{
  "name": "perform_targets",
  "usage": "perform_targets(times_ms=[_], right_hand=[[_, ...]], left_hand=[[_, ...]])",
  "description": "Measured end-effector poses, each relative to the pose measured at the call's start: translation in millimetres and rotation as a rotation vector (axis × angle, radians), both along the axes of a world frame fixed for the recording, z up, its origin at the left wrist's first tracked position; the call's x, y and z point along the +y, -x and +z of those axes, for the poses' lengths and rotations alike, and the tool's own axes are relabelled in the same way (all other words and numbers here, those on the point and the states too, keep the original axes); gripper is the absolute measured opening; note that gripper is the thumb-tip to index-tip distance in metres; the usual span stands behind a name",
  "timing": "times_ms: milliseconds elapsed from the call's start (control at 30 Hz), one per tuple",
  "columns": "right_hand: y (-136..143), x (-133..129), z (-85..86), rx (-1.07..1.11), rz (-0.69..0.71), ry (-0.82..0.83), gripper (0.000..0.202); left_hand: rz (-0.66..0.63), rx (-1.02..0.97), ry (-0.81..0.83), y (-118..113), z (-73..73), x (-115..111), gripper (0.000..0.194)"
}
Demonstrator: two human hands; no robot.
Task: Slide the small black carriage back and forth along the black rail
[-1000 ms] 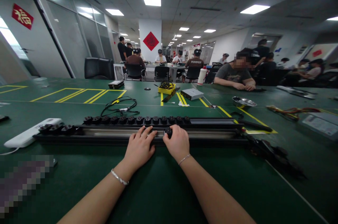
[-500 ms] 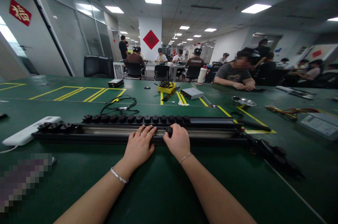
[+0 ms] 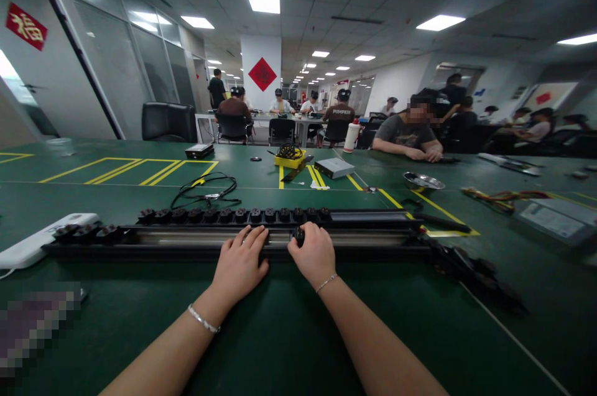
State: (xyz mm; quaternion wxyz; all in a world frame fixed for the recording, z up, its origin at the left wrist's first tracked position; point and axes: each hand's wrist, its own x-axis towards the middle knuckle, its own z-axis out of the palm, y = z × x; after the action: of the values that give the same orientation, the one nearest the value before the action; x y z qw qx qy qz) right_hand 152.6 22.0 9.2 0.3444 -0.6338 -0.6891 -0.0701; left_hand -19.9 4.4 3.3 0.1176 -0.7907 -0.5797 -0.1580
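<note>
Grip of right hand (image 3: 315,253) on one black module (image 3: 298,235)

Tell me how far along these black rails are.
Apparently done: a row of black modules lines much of the rear rail, and three modules sit at the left end of the front rail.
In hand: the right hand grips a black piece at the front rail, beside the left hand.
Apparently remaining: the front rail's bare stretches and the rear rail's bare right end.
</note>
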Motion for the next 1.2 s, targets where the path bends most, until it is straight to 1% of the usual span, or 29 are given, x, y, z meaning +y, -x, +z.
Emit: perform_targets(times_ms=[167, 633, 1200], right_hand=[[0.8, -0.8, 0.9, 0.011, -0.005, 0.006, 0.009], [-0.8, 0.7, 0.8, -0.002, -0.011, 0.013, 0.010], [-3.9, 1.0, 1.6, 0.026, -0.015, 0.057, 0.011]], left_hand=[[-0.012, 0.004, -0.023, 1.7, -1.7, 0.7, 0.057], [-0.001, 0.007, -0.005, 0.8, -1.2, 1.2, 0.057], [-0.002, -0.007, -0.023, 1.1, -2.7, 1.0, 0.056]])
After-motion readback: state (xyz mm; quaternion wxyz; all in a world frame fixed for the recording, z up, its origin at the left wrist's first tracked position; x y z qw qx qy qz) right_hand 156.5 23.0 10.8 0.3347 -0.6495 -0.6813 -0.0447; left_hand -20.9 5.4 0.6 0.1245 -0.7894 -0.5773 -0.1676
